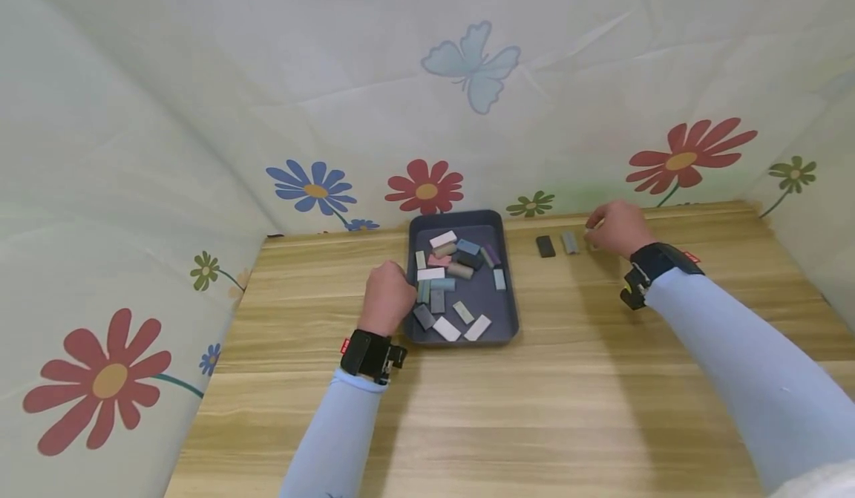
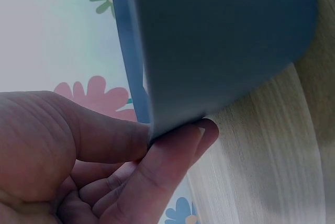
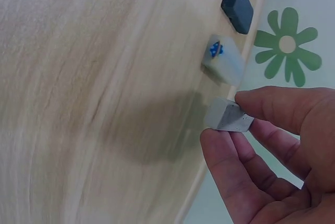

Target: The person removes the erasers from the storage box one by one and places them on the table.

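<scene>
My left hand (image 1: 387, 299) pinches the left side wall of a dark blue-grey tray (image 1: 479, 301) between thumb and fingers. Inside the tray lie several small blocks that look like erasers, among them a white block (image 1: 477, 328), a blue block (image 1: 468, 247) and a pink block (image 1: 439, 261). At the back right of the table, my right hand (image 1: 619, 228) holds a small pale grey block (image 3: 228, 115) between thumb and fingertips. Left of this hand lie a pale block (image 3: 224, 59) with a blue mark on its end and a black block (image 3: 237, 7), side by side.
The wooden table (image 1: 534, 409) ends at the back against a white cloth (image 1: 568, 112) printed with flowers and a butterfly. The same cloth hangs along both sides. The black and pale blocks lie near the table's back edge, right of the tray.
</scene>
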The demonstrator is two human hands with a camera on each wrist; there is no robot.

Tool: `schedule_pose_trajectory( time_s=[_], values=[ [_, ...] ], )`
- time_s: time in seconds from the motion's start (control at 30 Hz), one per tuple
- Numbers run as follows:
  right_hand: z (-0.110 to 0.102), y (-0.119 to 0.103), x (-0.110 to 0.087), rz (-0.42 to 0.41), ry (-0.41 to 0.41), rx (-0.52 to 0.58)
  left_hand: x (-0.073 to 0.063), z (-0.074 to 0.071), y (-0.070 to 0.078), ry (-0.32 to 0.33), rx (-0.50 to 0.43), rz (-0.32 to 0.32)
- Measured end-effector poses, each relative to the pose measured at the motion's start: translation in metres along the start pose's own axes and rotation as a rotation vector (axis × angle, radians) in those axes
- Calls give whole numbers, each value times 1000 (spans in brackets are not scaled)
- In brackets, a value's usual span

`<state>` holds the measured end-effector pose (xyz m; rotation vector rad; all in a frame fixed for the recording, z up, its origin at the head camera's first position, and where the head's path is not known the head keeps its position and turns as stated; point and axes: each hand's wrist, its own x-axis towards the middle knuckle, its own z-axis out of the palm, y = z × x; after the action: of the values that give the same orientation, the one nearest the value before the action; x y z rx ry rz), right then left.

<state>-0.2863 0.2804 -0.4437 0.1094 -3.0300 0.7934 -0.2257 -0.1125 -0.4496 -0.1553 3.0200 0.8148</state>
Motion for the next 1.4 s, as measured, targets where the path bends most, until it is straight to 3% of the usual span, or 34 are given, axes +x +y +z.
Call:
schedule_pose_trajectory(
  time_s=[0.33,0.73,1.17,1.4],
  values=[
    [9,9,6,35,0,-19,-2,-1,0,22,12,28],
    [14,14,10,88,-35,0,-2,-2,2,3,19,10],
    [13,6,10,109,-41,-5,1,0,0,18,44,27],
    [15,6,9,95,-5,-20,0,-1,2,15,68,17]
  ],
)
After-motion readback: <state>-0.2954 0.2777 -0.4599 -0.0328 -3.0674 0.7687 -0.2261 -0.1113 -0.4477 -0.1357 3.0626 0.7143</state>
